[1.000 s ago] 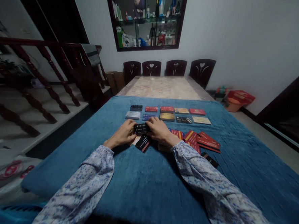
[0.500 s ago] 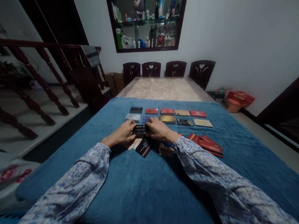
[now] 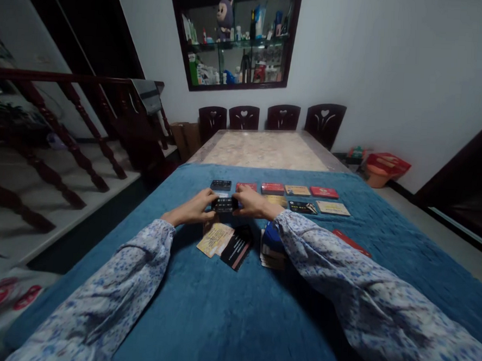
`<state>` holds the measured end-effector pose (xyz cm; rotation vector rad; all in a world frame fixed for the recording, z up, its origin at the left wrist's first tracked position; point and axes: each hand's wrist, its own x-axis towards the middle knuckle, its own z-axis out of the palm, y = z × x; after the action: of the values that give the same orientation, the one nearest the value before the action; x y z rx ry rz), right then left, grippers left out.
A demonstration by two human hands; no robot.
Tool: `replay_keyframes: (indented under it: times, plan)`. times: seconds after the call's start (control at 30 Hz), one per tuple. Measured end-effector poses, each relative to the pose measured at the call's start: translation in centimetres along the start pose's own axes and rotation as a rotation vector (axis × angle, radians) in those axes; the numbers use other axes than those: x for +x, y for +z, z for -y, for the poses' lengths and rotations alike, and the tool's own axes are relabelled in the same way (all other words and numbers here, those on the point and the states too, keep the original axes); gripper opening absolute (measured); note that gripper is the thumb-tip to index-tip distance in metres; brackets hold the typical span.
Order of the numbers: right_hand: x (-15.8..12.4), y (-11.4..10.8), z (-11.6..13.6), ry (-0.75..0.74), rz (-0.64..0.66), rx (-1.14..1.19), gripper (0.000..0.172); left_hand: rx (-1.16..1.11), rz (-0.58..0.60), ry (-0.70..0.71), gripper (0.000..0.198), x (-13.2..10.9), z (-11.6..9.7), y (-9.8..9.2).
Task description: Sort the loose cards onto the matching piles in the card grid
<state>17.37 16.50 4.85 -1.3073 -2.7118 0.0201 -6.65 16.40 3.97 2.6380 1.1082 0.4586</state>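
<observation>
Long white sleeves [image 3: 128, 282], blue floral print
</observation>
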Motion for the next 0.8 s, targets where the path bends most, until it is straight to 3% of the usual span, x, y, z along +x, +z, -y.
replay_keyframes:
  times: [0.5,0.8]
  plan:
    - [5.9,0.1,-1.9,0.036,0.037,-0.052,0.039,0.067,0.033,-0.09,0.045,4.5,5.4,-1.4]
    - [8.2,0.3,-3.0,0.1,0.057,-0.045,0.038,0.095,0.053,-0.061,0.046,7.2,8.4,-1.4]
